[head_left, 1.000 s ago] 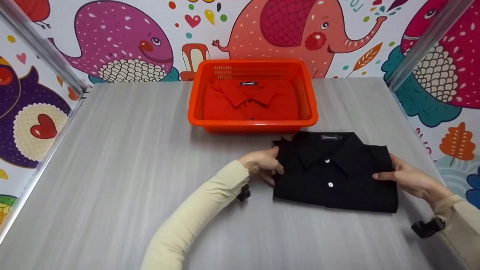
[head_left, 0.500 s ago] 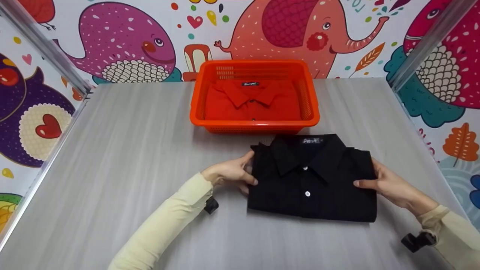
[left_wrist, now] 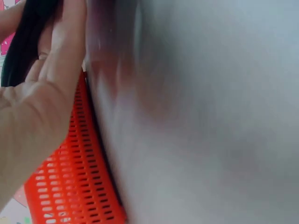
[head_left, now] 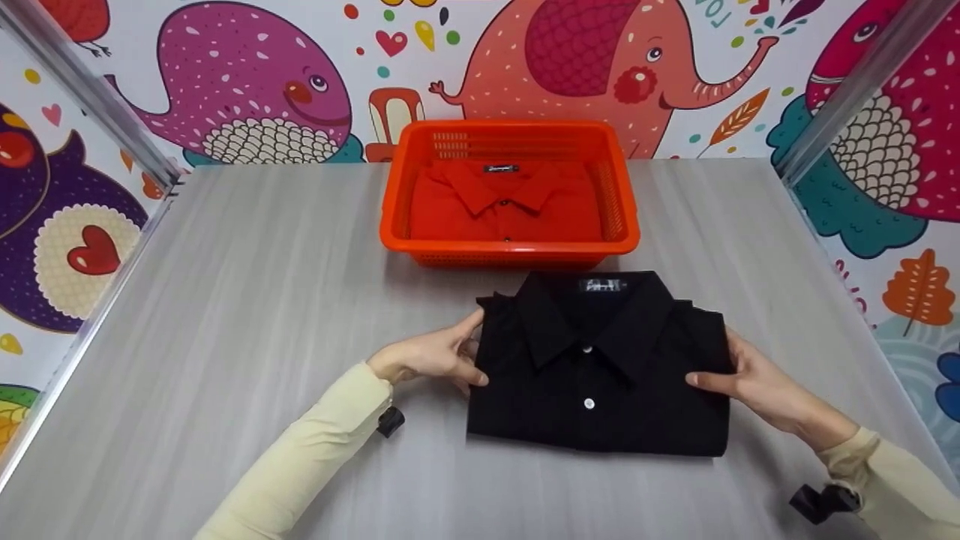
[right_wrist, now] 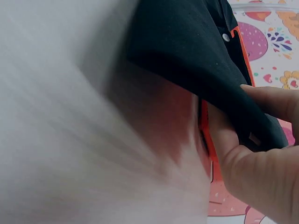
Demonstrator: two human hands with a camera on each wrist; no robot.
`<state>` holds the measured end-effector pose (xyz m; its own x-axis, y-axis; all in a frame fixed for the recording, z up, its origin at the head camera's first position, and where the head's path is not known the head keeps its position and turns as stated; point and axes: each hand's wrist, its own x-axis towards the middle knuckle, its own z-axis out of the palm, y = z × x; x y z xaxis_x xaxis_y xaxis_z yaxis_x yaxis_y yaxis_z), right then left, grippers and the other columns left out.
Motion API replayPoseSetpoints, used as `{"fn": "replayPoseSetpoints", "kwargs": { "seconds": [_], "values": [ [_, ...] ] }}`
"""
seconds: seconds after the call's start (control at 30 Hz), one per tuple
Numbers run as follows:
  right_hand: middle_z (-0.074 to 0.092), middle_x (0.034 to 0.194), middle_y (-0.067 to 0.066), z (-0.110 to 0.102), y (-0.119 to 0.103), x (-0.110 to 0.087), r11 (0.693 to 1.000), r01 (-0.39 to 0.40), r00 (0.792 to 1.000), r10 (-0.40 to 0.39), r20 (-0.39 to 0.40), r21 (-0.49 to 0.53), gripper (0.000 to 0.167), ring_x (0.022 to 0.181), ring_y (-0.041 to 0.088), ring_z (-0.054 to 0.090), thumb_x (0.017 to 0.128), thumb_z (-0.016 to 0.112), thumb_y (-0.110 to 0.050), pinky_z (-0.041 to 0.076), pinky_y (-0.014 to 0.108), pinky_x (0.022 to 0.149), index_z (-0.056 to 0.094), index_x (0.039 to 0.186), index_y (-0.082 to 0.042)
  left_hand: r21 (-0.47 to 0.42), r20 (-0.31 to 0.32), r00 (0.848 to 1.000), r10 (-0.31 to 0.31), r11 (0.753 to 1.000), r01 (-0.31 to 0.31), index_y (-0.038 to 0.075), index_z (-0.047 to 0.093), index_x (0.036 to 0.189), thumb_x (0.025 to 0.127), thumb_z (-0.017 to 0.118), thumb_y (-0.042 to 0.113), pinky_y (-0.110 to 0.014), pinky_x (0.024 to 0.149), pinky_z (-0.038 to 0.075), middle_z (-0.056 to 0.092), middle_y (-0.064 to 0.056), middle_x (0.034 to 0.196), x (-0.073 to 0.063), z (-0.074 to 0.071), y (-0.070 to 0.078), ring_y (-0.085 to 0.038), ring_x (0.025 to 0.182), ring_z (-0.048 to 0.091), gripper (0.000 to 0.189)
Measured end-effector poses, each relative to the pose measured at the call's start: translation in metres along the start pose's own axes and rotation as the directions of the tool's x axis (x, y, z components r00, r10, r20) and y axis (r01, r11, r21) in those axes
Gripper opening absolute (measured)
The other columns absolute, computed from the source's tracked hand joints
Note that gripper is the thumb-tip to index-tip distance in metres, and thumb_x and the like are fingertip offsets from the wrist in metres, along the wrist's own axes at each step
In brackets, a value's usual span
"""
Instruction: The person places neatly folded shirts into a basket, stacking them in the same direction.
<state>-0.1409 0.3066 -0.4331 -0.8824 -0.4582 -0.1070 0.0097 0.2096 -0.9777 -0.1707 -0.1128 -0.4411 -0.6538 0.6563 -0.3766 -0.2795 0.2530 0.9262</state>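
Note:
A folded black shirt (head_left: 547,397) with a collar and white buttons is held level between my two hands, in front of the basket. My left hand (head_left: 431,356) grips its left edge, thumb on top and the other fingers underneath. At the right edge my right hand (head_left: 776,386) pinches the cloth the same way. The right wrist view shows the shirt (right_wrist: 182,46) raised off the table, its shadow and a red reflection below. In the left wrist view, the left hand (left_wrist: 46,93) holds a dark edge of the shirt (left_wrist: 25,42).
An orange plastic basket (head_left: 510,246) stands at the back of the grey table (head_left: 262,300). A folded red shirt (head_left: 465,217) lies inside it, collar towards the wall. Printed panels with cartoon animals and metal posts (head_left: 855,90) border the table at the back and sides.
Both hands have moved left and slightly towards me, carrying the black shirt from the right side of the table to in front of the basket. The basket stays where it was.

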Motion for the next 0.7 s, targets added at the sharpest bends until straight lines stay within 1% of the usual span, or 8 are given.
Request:
{"fn": "replayPoseSetpoints", "kwargs": {
  "seconds": [0.1,0.2,0.3,0.37,0.43,0.5,0.57,0.7],
  "values": [
    [0.049,0.135,-0.001,0.006,-0.004,-0.001,1.000,0.023,1.000,-0.023,-0.001,0.012,0.078,0.118,0.008,0.051,0.086,0.065,0.006,0.042,0.020,0.093,0.015,0.146,0.012,0.082,-0.015,1.000,0.017,0.997,-0.016,0.008,-0.013,0.152,0.081,0.069,-0.008,-0.034,0.078,0.054,0.052,-0.019,0.119,-0.008,-0.002,0.001,-0.025,0.099,0.057,0.110],
    [0.048,0.136,0.003,0.010,-0.008,-0.001,0.999,0.042,0.999,-0.042,0.002,0.023,0.077,0.118,0.009,0.052,0.086,0.064,0.007,0.043,0.020,0.093,0.014,0.146,0.012,0.149,-0.030,0.999,0.036,0.988,-0.031,0.005,-0.012,0.152,0.081,0.071,-0.004,-0.032,0.080,0.053,0.054,-0.016,0.115,-0.016,-0.004,0.002,-0.025,0.101,0.057,0.110],
    [0.049,0.136,0.001,0.015,-0.012,-0.001,0.998,0.018,1.000,-0.017,-0.013,0.056,0.078,0.117,0.010,0.053,0.089,0.062,0.004,0.045,0.023,0.092,0.011,0.148,0.009,0.209,-0.043,0.998,0.049,0.977,-0.039,0.004,-0.010,0.152,0.081,0.072,0.000,-0.034,0.086,0.050,0.056,-0.015,0.111,-0.021,-0.007,0.004,-0.025,0.101,0.057,0.108],
    [0.050,0.134,0.000,0.017,-0.016,0.000,0.998,0.002,1.000,-0.001,-0.026,0.067,0.074,0.115,0.013,0.056,0.093,0.059,0.001,0.048,0.026,0.090,0.010,0.149,0.008,0.248,-0.051,0.996,0.068,0.967,-0.053,0.004,-0.008,0.153,0.082,0.072,0.002,-0.035,0.089,0.048,0.055,-0.013,0.113,-0.025,-0.010,0.007,-0.025,0.102,0.057,0.107],
    [0.052,0.132,-0.001,0.020,-0.021,0.002,0.998,0.006,0.999,-0.004,-0.036,0.068,0.070,0.112,0.015,0.058,0.095,0.056,-0.001,0.050,0.029,0.087,0.012,0.149,0.006,0.282,-0.053,0.995,0.086,0.957,-0.067,0.003,-0.006,0.153,0.082,0.072,0.003,-0.036,0.092,0.046,0.055,-0.013,0.114,-0.029,-0.013,0.010,-0.025,0.103,0.057,0.106],
    [0.054,0.130,0.000,0.022,-0.026,0.003,0.998,0.036,0.998,-0.034,-0.048,0.043,0.064,0.109,0.017,0.059,0.097,0.054,-0.001,0.051,0.029,0.085,0.016,0.147,0.007,0.292,-0.047,0.993,0.112,0.952,-0.093,0.002,-0.006,0.153,0.082,0.072,0.002,-0.034,0.092,0.046,0.056,-0.014,0.115,-0.032,-0.015,0.015,-0.026,0.102,0.057,0.105],
    [0.055,0.130,0.000,0.024,-0.030,0.005,0.997,0.081,0.995,-0.081,-0.063,0.001,0.060,0.110,0.016,0.059,0.096,0.054,0.001,0.050,0.027,0.086,0.022,0.146,0.007,0.286,-0.038,0.990,0.135,0.951,-0.118,0.001,-0.006,0.152,0.082,0.071,0.001,-0.033,0.089,0.047,0.057,-0.015,0.114,-0.036,-0.017,0.019,-0.027,0.101,0.058,0.104],
    [0.056,0.129,0.000,0.027,-0.036,0.008,0.988,0.145,0.984,-0.151,-0.099,-0.058,0.054,0.112,0.013,0.057,0.094,0.055,0.005,0.048,0.023,0.087,0.030,0.142,0.006,0.246,-0.022,0.985,0.174,0.955,-0.163,0.002,-0.008,0.152,0.084,0.068,-0.003,-0.030,0.082,0.050,0.058,-0.017,0.113,-0.042,-0.021,0.025,-0.028,0.099,0.058,0.103]
  ]
}}
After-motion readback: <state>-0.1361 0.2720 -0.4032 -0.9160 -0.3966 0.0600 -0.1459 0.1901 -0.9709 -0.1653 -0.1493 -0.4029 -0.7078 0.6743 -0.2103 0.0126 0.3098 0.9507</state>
